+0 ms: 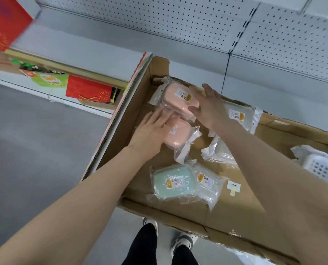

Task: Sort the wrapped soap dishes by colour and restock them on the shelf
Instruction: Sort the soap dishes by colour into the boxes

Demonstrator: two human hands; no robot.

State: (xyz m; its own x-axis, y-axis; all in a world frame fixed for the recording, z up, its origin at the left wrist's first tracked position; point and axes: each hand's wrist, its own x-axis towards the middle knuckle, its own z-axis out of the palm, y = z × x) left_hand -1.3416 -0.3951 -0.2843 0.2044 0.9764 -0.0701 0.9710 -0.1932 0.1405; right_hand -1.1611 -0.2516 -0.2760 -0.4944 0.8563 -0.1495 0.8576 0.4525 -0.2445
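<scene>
We reach into a big cardboard box (236,213) by the white shelf (274,88). Our right hand (207,106) grips the far pink soap dish (170,100), fingers spread. Our left hand (151,129) lies flat on the near pink soap dish (178,134), fingers together. A green soap dish (172,184) sits closest.

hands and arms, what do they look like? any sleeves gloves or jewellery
The left arm and right arm are bare as far as the frame shows: no sleeves. The left hand and right hand wear no gloves, and no rings, watch or band show. Lower down: black trousers, light shoes.
</scene>
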